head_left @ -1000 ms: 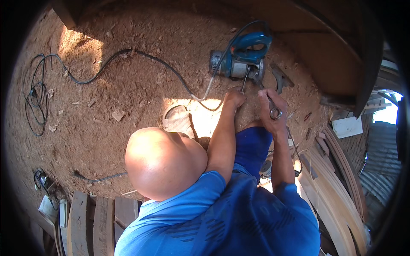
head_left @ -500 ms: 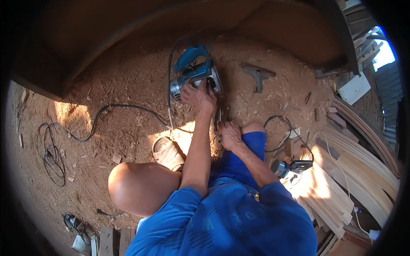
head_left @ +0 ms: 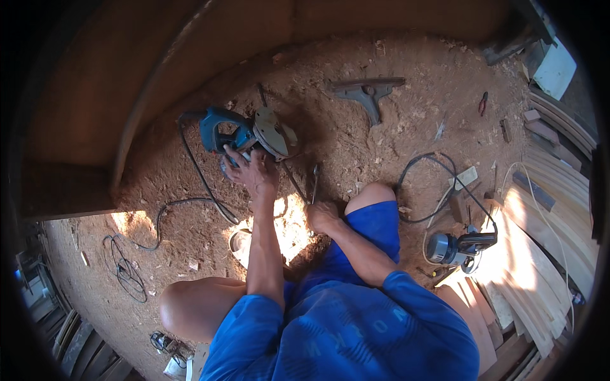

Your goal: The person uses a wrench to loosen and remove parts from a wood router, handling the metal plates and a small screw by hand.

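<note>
Sawdust floor [head_left: 381,146]: reddish wood dust is covering the ground where the person is crouching, with a patch of sunlight falling just in front of the knees.
Blue circular saw [head_left: 244,136]: the blue-bodied electric saw with its round grey metal blade guard is lying tipped on its side on the sawdust, the blade face being turned upward and toward the right.
Left hand [head_left: 254,173]: it is being pressed flat onto the lower edge of the saw body; the fingers [head_left: 238,162] are being spread open over the housing, bracing rather than wrapping it.
Right hand [head_left: 322,216]: it is being held low on the ground beside the blue-shorted knee, fingers curled shut around the lower end of a slim metal wrench [head_left: 313,184].
Wrench position: its free end is pointing up toward the blade guard but is lying apart from it, just right of the left hand.
Step in hand: judged from the layout, the saw is being steadied for work at the blade hub, the tool not yet being applied.
Next move: the wrench head would need bringing up to the centre of the guard while the left hand is keeping the body from rolling.
Black power cord [head_left: 197,190]: it is trailing from the saw handle leftward across the dust.
Grey metal base plate [head_left: 367,92]: it is lying well apart, beyond the saw.
</note>
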A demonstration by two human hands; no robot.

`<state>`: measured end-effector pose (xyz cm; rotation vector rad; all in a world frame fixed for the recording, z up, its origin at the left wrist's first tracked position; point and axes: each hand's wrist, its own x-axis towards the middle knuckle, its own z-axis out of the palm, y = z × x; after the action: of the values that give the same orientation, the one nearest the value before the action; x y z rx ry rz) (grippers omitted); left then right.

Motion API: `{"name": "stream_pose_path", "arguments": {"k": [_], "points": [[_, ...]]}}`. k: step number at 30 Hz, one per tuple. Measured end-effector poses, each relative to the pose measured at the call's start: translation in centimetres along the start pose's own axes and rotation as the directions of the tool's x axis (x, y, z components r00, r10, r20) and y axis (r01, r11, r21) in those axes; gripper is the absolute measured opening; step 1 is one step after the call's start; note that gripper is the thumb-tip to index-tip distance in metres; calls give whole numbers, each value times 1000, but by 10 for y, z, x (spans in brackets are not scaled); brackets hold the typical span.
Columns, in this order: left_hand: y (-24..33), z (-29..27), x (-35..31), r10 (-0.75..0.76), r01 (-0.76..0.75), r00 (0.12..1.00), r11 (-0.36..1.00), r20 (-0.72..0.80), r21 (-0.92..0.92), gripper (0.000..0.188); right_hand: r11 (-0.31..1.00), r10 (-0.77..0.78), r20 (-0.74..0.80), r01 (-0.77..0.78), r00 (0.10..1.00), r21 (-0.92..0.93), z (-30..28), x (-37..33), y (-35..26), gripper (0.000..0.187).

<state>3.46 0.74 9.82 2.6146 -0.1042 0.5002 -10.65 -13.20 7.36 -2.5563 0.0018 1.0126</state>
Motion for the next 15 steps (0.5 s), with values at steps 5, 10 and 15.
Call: {"name": "stream_pose_path", "arguments": {"k": [5,10,15], "points": [[2,19,-3,-120,112,992,975,29,193,51,997,-18,32,16,999,71,1,1,-1,16],[13,24,5,-56,55,998,984,0,171,60,996,-19,-35,22,999,85,13,3,4,16],[3,34,1,-8,29,992,985,-123,167,67,992,-84,12,85,996,-96,20,9,-1,18]]}}
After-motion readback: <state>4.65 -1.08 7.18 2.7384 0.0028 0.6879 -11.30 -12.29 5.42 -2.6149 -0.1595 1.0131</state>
